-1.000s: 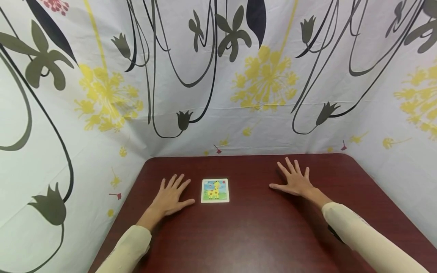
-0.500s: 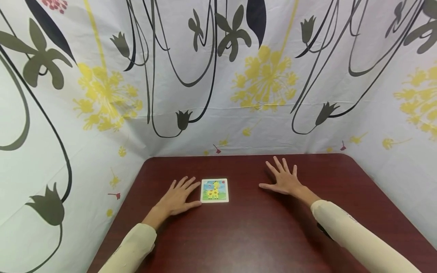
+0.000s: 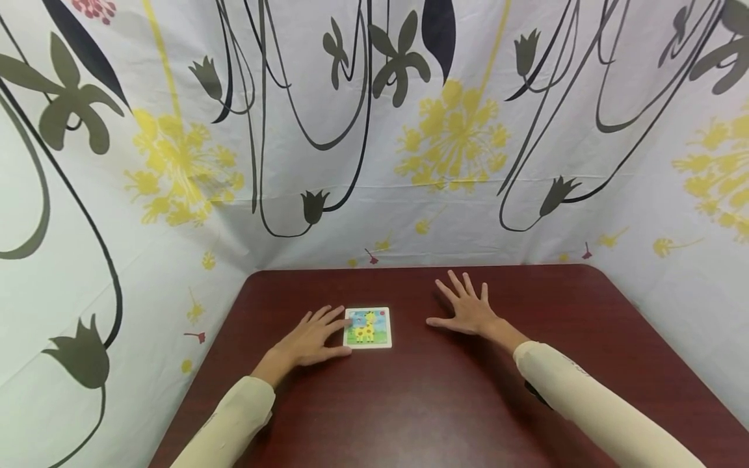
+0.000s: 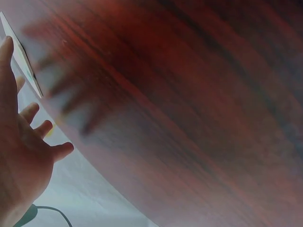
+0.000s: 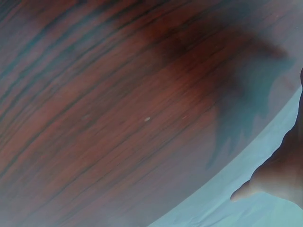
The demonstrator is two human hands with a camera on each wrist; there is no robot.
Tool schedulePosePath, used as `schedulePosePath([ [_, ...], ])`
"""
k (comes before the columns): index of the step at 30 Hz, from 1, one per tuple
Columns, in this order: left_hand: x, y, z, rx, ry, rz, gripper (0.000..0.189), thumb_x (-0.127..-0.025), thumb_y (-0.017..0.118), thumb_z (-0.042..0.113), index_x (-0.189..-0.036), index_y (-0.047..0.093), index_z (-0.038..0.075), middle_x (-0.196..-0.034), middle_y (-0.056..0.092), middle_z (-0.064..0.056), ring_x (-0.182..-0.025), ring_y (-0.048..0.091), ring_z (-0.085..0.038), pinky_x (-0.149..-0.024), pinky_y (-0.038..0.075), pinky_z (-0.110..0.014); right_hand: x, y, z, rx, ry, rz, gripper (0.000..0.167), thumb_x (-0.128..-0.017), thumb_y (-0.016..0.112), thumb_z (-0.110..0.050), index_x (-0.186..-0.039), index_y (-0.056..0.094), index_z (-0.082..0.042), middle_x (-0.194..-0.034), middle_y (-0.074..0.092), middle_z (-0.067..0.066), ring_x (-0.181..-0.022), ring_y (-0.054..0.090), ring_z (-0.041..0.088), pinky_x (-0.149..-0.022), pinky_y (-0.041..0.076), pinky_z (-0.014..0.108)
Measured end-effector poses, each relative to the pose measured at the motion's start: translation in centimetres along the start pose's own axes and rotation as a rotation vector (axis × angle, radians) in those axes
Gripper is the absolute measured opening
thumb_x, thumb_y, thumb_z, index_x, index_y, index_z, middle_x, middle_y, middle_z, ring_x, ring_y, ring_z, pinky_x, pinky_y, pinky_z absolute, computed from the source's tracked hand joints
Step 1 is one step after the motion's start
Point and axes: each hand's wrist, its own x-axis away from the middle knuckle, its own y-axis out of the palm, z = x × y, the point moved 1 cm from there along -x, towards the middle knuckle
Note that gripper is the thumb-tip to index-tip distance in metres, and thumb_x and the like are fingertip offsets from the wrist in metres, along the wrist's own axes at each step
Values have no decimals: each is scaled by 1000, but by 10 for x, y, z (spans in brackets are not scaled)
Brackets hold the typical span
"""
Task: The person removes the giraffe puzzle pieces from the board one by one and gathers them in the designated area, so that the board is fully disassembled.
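A square giraffe picture board [image 3: 374, 330] with a pale rim lies flat on the dark red table [image 3: 409, 403]. Its edge-on side also shows in the left wrist view as a thin pale board [image 4: 22, 61]. My left hand [image 3: 309, 341] is at its left side, fingers spread. The index fingertip overlaps the picture's left part, and the thumb is right at the near left corner. Away to the right of the board, my right hand [image 3: 466, 313] reaches over the table with fingers fanned out and nothing in it. Only part of that right hand [image 5: 279, 175] shows in the right wrist view.
A white cloth [image 3: 351, 156] printed with flowers and stems hangs behind the table and along both sides. The table's far edge runs just beyond the hands. Both forearms wear pale sleeves [image 3: 591, 396].
My left hand has moved right, from beside the board to its left edge. My right hand has moved left, closer to the board. The board stays in place.
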Motion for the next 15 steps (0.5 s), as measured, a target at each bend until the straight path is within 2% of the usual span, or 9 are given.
schedulePosePath([
  [4, -3, 0, 0, 23, 7, -10, 73, -94, 60, 70, -155, 51, 30, -168, 32, -3, -156, 22, -37, -118, 19, -71, -5, 1, -9, 13, -4, -12, 105, -86, 65, -75, -166, 28, -16, -171, 13, 21, -155, 9, 53, -111, 8, 83],
  [15, -6, -1, 1, 36, 5, -36, 74, -93, 61, 72, -154, 53, 30, -168, 33, -1, -156, 23, -35, -120, 20, -68, -14, 8, -35, -41, -41, -17, 102, -87, 67, -71, -165, 30, -18, -172, 13, 19, -156, 8, 51, -112, 6, 82],
])
